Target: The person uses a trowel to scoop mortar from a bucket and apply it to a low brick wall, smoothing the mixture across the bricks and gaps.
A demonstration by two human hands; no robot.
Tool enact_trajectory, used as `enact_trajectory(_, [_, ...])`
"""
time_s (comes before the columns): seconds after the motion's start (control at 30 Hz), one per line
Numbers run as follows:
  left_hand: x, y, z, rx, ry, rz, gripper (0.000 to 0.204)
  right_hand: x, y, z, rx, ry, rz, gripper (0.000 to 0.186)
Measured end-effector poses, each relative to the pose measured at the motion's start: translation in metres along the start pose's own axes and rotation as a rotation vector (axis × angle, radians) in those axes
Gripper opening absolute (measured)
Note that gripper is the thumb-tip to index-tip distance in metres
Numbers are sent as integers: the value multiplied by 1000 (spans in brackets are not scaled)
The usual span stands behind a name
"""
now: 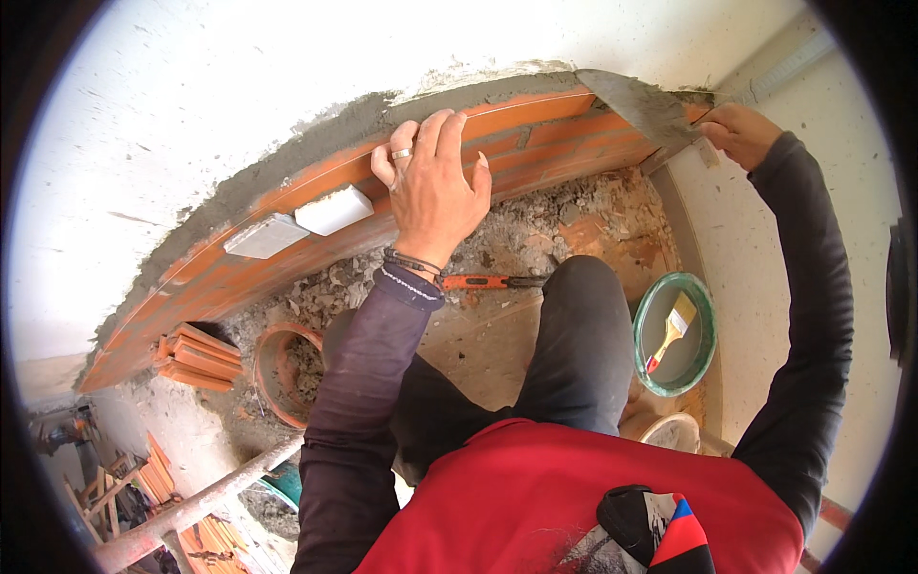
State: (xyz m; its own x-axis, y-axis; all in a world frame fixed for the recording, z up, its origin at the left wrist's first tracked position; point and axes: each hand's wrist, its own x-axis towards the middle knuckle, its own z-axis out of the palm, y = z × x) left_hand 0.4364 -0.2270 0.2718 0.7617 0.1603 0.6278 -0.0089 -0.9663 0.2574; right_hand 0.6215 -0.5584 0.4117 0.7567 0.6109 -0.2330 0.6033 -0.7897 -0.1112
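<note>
My right hand [741, 134] is closed around the handle of a trowel [639, 103], whose grey, mortar-covered blade lies flat on the top of the brick wall [535, 143] at its far right end, just beside the corner. My left hand [435, 182] grasps nothing; the fingers are spread and rest on the upper edge of the orange bricks, near the middle of the wall, as if I steady myself there.

A band of wet grey mortar [316, 143] already covers the top of the wall from the left side up to the trowel, so I judge the spreading is mostly done. On the left part, two pale rectangular blocks [301, 222] are already set against the bricks, touching each other. The stretch between them and the right corner has no such blocks yet, so I think this work remains.

Nearer to me, on the rubble floor, lies a tool with an orange handle [478, 281]. At right stands a green bucket [703, 330] with a yellow brush [674, 325] inside, and at left a terracotta pot [268, 368].
</note>
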Motion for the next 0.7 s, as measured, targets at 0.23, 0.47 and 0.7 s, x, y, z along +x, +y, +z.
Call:
enact_trajectory(0.23, [-37,15,-7,-362,178,-4,31,-33,-82,19,153,199,-34,24])
enact_trajectory(0.47, [-108,-5,10,-631,51,-299,23,-28,-109,48,233,201,-35,26])
enact_trajectory(0.7, [-92,-52,-16,-641,425,-412,18,-108,-104,132,789,173,366,26])
